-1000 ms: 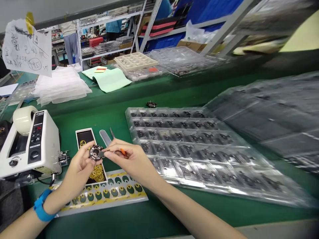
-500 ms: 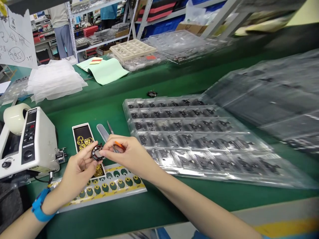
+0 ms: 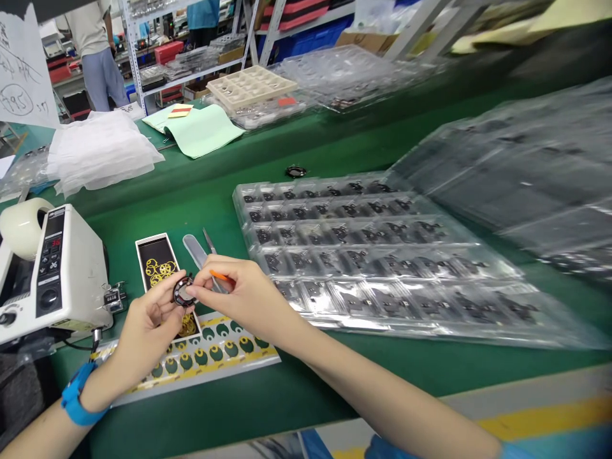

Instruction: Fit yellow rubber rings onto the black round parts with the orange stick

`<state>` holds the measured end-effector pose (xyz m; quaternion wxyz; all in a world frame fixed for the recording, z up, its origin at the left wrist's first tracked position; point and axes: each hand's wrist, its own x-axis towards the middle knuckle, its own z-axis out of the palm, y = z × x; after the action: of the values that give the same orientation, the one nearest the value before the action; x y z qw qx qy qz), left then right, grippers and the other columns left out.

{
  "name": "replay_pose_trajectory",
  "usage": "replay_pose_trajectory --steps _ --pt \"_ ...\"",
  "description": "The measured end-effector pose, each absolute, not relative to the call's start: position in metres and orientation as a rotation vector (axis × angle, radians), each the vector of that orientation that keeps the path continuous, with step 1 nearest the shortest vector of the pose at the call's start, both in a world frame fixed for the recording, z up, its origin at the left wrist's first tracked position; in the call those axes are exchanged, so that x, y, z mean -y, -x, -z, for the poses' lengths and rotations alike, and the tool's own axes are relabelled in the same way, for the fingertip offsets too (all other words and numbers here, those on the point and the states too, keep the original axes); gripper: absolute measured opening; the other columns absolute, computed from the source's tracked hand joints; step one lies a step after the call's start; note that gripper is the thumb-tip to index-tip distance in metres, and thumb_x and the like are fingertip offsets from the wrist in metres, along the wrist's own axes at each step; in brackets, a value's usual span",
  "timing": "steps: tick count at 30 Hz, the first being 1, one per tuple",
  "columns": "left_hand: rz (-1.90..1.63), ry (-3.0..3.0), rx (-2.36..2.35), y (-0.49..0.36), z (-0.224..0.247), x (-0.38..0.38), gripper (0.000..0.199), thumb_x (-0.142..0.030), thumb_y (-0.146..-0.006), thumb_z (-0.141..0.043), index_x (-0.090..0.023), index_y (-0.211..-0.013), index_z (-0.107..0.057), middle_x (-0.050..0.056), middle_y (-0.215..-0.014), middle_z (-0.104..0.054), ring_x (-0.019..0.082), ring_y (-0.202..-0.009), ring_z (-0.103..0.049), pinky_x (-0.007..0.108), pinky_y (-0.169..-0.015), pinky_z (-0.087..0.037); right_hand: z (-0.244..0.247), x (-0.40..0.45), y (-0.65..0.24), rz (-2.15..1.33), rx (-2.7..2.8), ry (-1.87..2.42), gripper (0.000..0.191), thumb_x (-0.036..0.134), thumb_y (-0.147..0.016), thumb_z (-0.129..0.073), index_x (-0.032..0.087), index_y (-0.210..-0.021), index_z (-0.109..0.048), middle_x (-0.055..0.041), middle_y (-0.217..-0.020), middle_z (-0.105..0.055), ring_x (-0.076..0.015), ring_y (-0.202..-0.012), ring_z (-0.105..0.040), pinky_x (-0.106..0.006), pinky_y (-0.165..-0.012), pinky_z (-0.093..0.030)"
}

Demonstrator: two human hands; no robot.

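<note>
A small round black part (image 3: 183, 292) with an open centre is pinched in the fingers of my left hand (image 3: 152, 322), which has a blue wristband. My right hand (image 3: 232, 290) meets it from the right, thumb and fingertips closed at the part's edge. A thin orange tool (image 3: 219, 275) pokes out of the right hand's grip; its other end is hidden. Just behind the hands, a white box (image 3: 138, 250) contains yellow rings (image 3: 160, 271). Under them lies a sticker sheet (image 3: 224, 357) with yellow ring shapes. Tweezers (image 3: 208, 240) and a pale flat strip (image 3: 194, 250) lie beyond the right hand.
A clear compartment tray (image 3: 325, 248) of black parts fills the right side, its lid (image 3: 502, 172) folded open. One loose black part (image 3: 296, 171) lies behind it. At left stands a white tape dispenser (image 3: 71, 274). White sheets (image 3: 100, 150) and a beige tray (image 3: 251, 86) lie at the back.
The view has shifted slightly, so most things sit a little higher and further left. Both hands keep their hold on the black part, with only small finger movement.
</note>
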<state>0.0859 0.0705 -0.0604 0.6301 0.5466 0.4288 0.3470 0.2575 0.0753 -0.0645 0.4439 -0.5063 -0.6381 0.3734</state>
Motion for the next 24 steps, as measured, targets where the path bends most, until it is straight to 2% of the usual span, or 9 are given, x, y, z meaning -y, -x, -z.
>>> replay_pose_trajectory --steps 6,12,19,24 --pt "-0.842 -1.239 -0.970 -0.088 0.063 -0.071 0.046 -0.021 -0.078 -0.070 -0.014 -0.123 -0.060 0.012 -0.114 -0.070 0.023 -0.102 -0.068 0.035 -0.096 -0.053 0.068 -0.072 -0.252 -0.825 1.563 1.316 0.015 0.014 -0.076 -0.068 0.018 -0.063 -0.063 0.0032 -0.062 -0.053 -0.0093 -0.056 -0.042 -0.024 -0.052 -0.031" --pt "-0.886 -1.239 -0.995 -0.092 0.064 -0.070 0.038 -0.022 -0.078 -0.072 -0.016 -0.114 -0.060 0.008 -0.096 -0.074 0.016 -0.087 -0.070 0.021 -0.077 -0.055 0.071 -0.068 -0.248 -0.668 1.614 1.328 0.016 0.016 -0.080 -0.064 0.018 -0.064 -0.062 0.0020 -0.064 -0.055 -0.0094 -0.054 -0.043 -0.025 -0.052 -0.031" --pt "-0.954 -1.228 -0.983 -0.096 0.067 -0.070 0.035 -0.035 -0.081 -0.072 -0.016 -0.107 -0.058 0.007 -0.091 -0.075 0.019 -0.085 -0.071 0.028 -0.081 -0.057 0.077 -0.066 -0.246 -0.588 1.646 1.301 0.016 0.019 -0.086 -0.059 0.019 -0.070 -0.062 -0.0014 -0.072 -0.061 -0.0120 -0.062 -0.053 -0.025 -0.053 -0.035" --pt "-0.955 -1.218 -0.980 -0.097 0.067 -0.071 0.036 -0.035 -0.081 -0.071 -0.016 -0.108 -0.056 0.007 -0.092 -0.075 0.018 -0.087 -0.072 0.028 -0.083 -0.058 0.077 -0.066 -0.245 -0.600 1.642 1.304 0.016 0.019 -0.086 -0.059 0.018 -0.070 -0.062 -0.0018 -0.072 -0.061 -0.0127 -0.064 -0.054 -0.025 -0.054 -0.036"
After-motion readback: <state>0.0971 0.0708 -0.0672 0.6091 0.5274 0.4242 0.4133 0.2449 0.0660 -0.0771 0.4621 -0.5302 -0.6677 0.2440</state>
